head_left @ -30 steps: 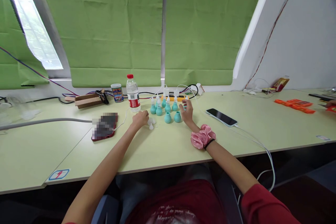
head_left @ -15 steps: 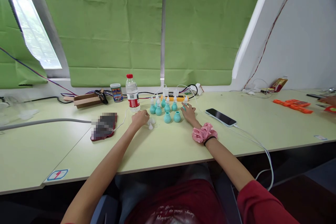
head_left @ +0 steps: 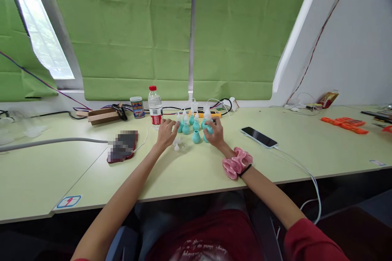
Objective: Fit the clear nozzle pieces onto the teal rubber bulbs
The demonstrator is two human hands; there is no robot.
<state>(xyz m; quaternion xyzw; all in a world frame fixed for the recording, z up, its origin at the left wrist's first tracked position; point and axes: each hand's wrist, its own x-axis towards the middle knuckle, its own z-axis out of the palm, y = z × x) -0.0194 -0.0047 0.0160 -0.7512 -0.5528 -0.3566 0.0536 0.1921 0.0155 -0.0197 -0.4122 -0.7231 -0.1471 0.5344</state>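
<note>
On the table stand several small teal squeeze bulbs [head_left: 185, 129], most with white pointed tips. My left hand [head_left: 167, 132] has its fingers apart beside the leftmost bulb; whether it touches that bulb, I cannot tell. My right hand [head_left: 216, 132] has its fingers around a teal bulb with a white tip [head_left: 209, 126] at the right of the group. One bulb without a tip [head_left: 196, 136] stands at the front, and another is partly hidden by my right hand. Loose white tips [head_left: 177, 145] lie just below my left hand.
A water bottle [head_left: 155, 109] and a can [head_left: 137, 107] stand behind on the left, near an open cardboard box [head_left: 105, 116]. A phone [head_left: 259, 137] with a cable lies to the right. Orange tools [head_left: 344, 124] are farther right. A yellow bar-shaped object [head_left: 218, 114] lies behind the bulbs.
My left hand has opened from a closed shape and moved slightly up from the loose tips. My right hand has shifted left and nearer with a tipped bulb, now covering the front right bulb.
</note>
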